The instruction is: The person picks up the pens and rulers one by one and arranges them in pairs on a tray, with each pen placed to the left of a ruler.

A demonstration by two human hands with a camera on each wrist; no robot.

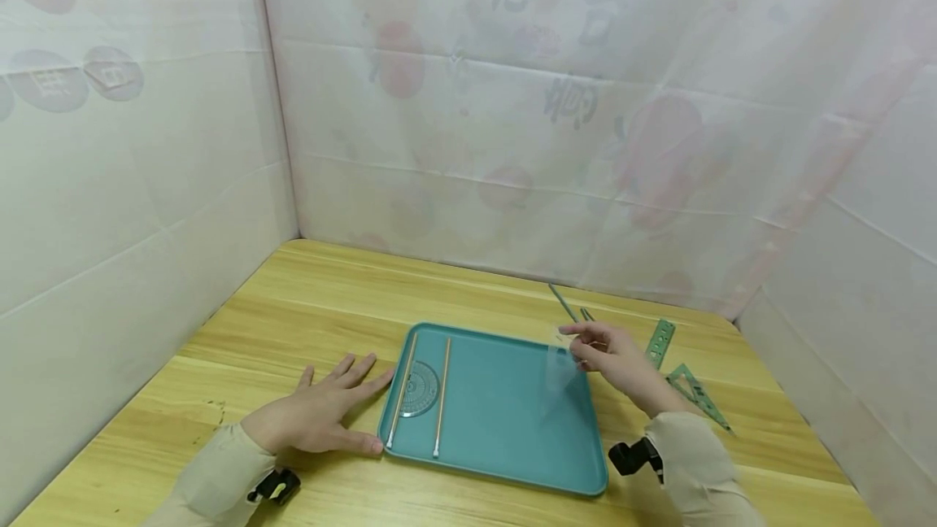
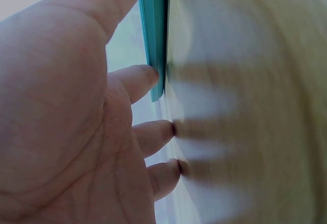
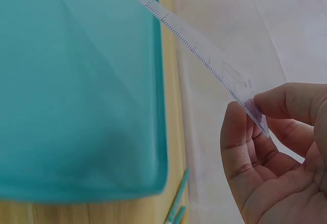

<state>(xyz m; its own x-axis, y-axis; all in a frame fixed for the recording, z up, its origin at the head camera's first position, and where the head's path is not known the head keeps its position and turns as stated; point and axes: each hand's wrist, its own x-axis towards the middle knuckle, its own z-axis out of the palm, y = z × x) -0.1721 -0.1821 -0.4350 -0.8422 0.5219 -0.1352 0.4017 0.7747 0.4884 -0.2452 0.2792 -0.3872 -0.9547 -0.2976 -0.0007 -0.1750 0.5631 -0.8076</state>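
My right hand (image 1: 603,356) pinches a clear plastic set square (image 3: 209,63) by one corner, between thumb and fingers. The set square hangs tilted over the right side of the teal tray (image 1: 505,405), with scale marks along one edge. My left hand (image 1: 322,409) lies with fingers spread at the tray's left side. Its thumb and index fingertip are right at the rim, and other fingertips (image 2: 168,129) rest on the table. Inside the tray, at the left, a clear protractor (image 1: 420,389) lies between two thin pencils, one (image 1: 442,397) to its right and the other (image 1: 398,405) overlapping its left part.
Beyond the right hand lie a green pencil (image 1: 562,302) and some shorter sticks (image 1: 586,314). To the right are a green stencil ruler (image 1: 660,344) and a green set square (image 1: 699,397) on the wooden table (image 1: 307,307). Pale printed curtains (image 1: 468,145) enclose the table.
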